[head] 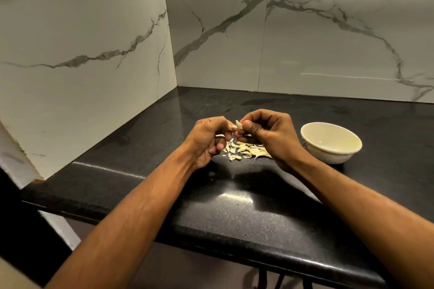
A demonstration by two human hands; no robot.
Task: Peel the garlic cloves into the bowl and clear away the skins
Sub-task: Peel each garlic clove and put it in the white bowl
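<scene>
Both hands pinch one garlic clove (238, 124) above the desk (246, 213): right hand (265, 134) grips it, left hand (209, 138) tugs skin. Pile of cloves and skins (246, 149) just below. Bowl (331, 142) looks empty, so early days; skins uncleared

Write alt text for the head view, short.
Two bare hands, left hand and right hand, pinch a garlic clove between them above a black countertop. A pile of cloves and skins lies beneath; a cream bowl sits to the right.
</scene>
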